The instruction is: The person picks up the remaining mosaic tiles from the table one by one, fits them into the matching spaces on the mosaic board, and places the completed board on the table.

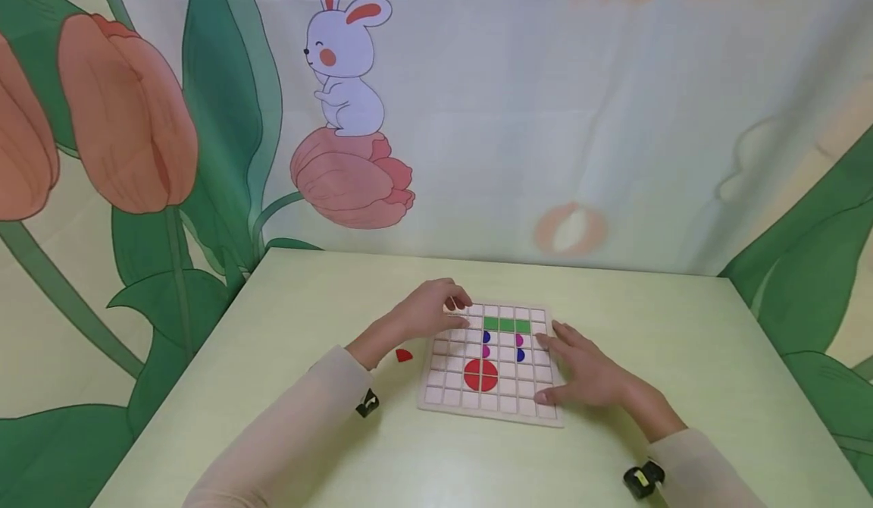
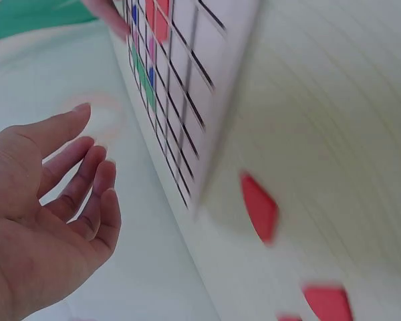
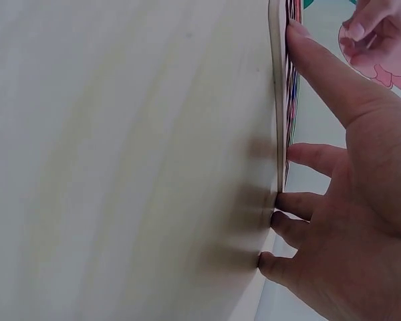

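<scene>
A wooden grid board [image 1: 452,396] of white squares lies on the table. Set on it are a green strip [image 1: 507,324], a red circle [image 1: 480,375] of quarter pieces, and small blue and pink half-circles. My left hand [image 1: 436,309] hovers over the board's far left corner. In the left wrist view its fingers [image 2: 87,175] curve loosely and nothing lies between them and the thumb. The right hand [image 1: 592,371] rests spread along the board's right side. Its thumb [image 3: 321,60] touches the near part of that edge, while some fingertips press on the table.
A red quarter piece [image 1: 404,355] lies on the table left of the board, partly beside the left forearm. More red pieces [image 2: 329,302] show in the left wrist view. Behind the table [image 1: 341,280] hangs a curtain [image 1: 477,114] printed with a rabbit and tulips.
</scene>
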{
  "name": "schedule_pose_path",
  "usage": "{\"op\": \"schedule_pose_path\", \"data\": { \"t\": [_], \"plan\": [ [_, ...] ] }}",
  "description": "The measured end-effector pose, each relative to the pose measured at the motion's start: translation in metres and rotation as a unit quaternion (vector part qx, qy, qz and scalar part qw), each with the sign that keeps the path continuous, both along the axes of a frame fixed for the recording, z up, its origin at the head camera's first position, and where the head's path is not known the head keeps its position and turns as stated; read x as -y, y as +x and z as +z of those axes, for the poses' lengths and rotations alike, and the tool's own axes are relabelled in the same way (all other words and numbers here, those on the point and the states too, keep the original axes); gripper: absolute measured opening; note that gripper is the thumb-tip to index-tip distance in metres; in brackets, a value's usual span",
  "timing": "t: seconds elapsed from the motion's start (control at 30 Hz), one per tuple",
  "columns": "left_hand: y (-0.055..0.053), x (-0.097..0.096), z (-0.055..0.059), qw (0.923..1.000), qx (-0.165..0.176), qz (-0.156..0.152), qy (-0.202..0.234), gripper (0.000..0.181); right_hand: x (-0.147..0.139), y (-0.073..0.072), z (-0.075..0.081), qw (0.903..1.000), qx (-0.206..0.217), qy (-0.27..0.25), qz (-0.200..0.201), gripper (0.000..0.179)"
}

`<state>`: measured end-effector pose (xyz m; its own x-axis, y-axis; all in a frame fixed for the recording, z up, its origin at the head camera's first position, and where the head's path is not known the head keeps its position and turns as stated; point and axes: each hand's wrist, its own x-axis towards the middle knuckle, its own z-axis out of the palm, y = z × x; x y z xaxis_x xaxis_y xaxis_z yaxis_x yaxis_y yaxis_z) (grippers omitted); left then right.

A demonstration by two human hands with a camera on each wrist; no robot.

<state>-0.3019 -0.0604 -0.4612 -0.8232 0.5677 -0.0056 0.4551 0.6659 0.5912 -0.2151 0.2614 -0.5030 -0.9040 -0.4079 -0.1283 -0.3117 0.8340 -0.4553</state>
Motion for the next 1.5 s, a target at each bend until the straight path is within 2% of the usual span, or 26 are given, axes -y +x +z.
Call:
{"op": "schedule_pose_path", "data": {
  "t": [0.33, 0.6, 0.67, 0.77, 0.93, 1.1, 1.37, 1.5],
  "plan": [
    [0.004, 0.072, -0.003, 0.9977, 0.034, 0.055, -0.019, 0.038, 0.003, 0.003, 0.002, 1.0, 0.002, 0.004, 0.003, 0.109],
    [0.013, 0.117, -0.011, 0.987, 0.082, 0.134, -0.036, 0.032, -0.001, 0.0, 0.003, 1.0, -0.007, 0.001, 0.007, 0.109],
    [0.015, 0.127, -0.015, 0.9857, 0.084, 0.139, -0.046, 0.029, -0.001, -0.001, 0.002, 1.0, -0.005, -0.001, 0.007, 0.109],
    [0.016, 0.139, -0.021, 0.9869, 0.077, 0.13, -0.057, 0.027, -0.001, 0.0, 0.001, 1.0, -0.004, 0.0, 0.005, 0.11],
    [0.018, 0.147, -0.029, 0.9889, 0.071, 0.114, -0.063, 0.026, 0.0, 0.001, 0.002, 1.0, -0.005, 0.0, 0.005, 0.109],
    [0.02, 0.147, -0.032, 0.9884, 0.064, 0.121, -0.065, 0.025, 0.002, 0.001, 0.002, 1.0, -0.001, 0.001, 0.002, 0.108],
    [0.02, 0.144, -0.032, 0.987, 0.067, 0.135, -0.058, 0.021, 0.003, 0.002, 0.002, 1.0, 0.001, 0.0, -0.002, 0.108],
    [0.02, 0.143, -0.032, 0.9882, 0.063, 0.127, -0.056, 0.014, 0.003, 0.002, 0.003, 1.0, 0.0, -0.003, 0.001, 0.108]
  ]
}}
